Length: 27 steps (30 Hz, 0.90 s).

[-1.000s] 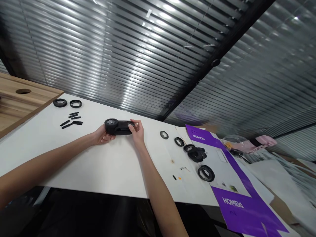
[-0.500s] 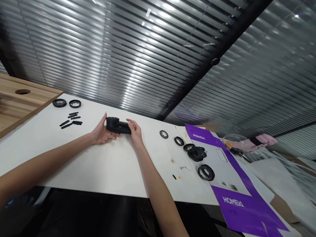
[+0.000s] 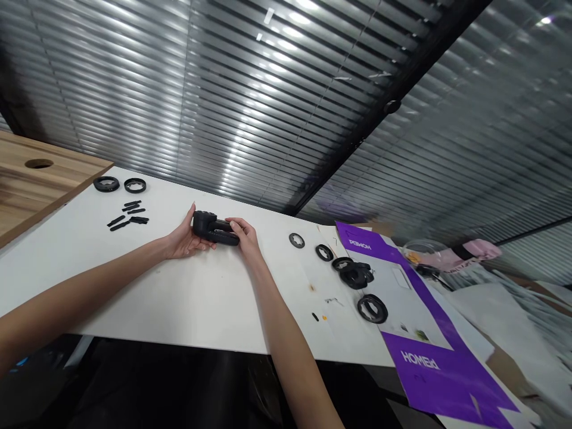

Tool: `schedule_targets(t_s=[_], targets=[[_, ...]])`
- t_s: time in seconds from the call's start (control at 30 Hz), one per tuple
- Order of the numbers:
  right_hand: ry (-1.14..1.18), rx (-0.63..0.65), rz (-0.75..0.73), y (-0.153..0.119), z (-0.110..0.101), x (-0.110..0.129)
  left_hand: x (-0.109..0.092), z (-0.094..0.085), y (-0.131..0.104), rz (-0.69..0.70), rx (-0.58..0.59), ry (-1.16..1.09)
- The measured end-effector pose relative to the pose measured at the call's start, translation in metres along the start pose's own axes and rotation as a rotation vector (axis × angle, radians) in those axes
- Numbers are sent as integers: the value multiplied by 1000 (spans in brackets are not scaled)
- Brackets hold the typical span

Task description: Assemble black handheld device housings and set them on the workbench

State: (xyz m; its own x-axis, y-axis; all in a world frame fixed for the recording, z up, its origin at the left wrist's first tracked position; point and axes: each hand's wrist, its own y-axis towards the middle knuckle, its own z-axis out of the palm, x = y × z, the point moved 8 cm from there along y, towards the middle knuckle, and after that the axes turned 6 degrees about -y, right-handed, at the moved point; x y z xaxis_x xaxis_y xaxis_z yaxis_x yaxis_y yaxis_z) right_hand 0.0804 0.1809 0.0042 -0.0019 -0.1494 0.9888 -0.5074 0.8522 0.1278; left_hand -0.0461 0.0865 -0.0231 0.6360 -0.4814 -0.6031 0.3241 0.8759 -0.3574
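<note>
Above the white table (image 3: 196, 298) I hold a black plastic part (image 3: 204, 225) with a thick, bumpy block at its left end and two bars with a gap between them reaching right. My left hand (image 3: 182, 239) cups the block from the left and below, its thumb pointing up along the side. At the other end, the fingers of my right hand (image 3: 245, 233) pinch the bars' tips. Several thin black strips (image 3: 129, 215) lie on the table left of my left hand. To the right of my right hand, a flat grey ring (image 3: 297, 240) lies by itself.
Black rings (image 3: 134, 185) sit at the back left beside a wooden board (image 3: 67, 179). More black rings (image 3: 372, 309) and a heap of black parts (image 3: 356, 275) lie at right, by a purple and white cardboard box (image 3: 420, 369). Corrugated metal (image 3: 250, 89) rises behind.
The black part has turned slightly in my hands, so the gap between its bars shows wider. My hands keep their grip in nearly the same place.
</note>
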Motion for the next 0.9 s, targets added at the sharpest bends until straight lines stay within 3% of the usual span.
schedule_targets(t_s=[0.3, 0.5, 0.9], targets=[[-143, 1, -60, -4, 1, 8, 4, -11, 3, -39, -34, -115], [-168, 28, -48, -4, 3, 10, 1, -2, -1, 37, -52, -157], [-66, 34, -25, -6, 5, 13, 1, -1, 2, 78, -9, -25]])
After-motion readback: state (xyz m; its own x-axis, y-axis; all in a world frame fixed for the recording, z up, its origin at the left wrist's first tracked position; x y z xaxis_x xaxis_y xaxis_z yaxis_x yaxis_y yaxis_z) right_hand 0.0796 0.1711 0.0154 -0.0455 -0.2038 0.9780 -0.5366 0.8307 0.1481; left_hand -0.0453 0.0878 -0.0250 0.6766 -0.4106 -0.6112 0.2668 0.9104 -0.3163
